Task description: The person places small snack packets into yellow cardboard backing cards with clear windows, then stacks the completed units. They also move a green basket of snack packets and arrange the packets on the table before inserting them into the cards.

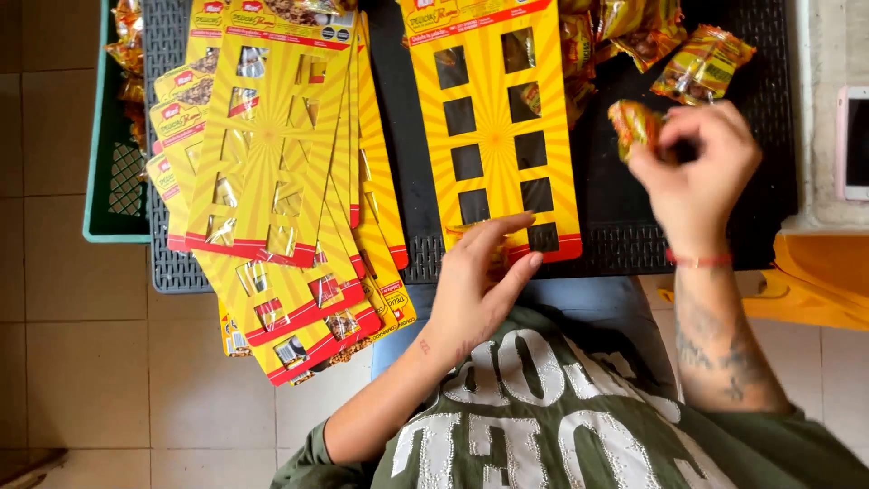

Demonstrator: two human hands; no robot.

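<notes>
From the head view, the left hand [475, 272] lay flat with fingers spread on the near edge of a yellow cardboard display card with rows of square cut-out windows [493, 118], which rested on a black ribbed plastic mat [615, 226]. The right hand [697, 167], to the right of the card, pinched a small shiny orange-and-yellow snack packet [634, 125] between fingertips and thumb, just above the mat. To the left lay a fanned stack of matching yellow cards already filled with packets [272, 181]; more loose packets [701, 63] sat at the far right, beside a green plastic crate [113, 195] at far left.
</notes>
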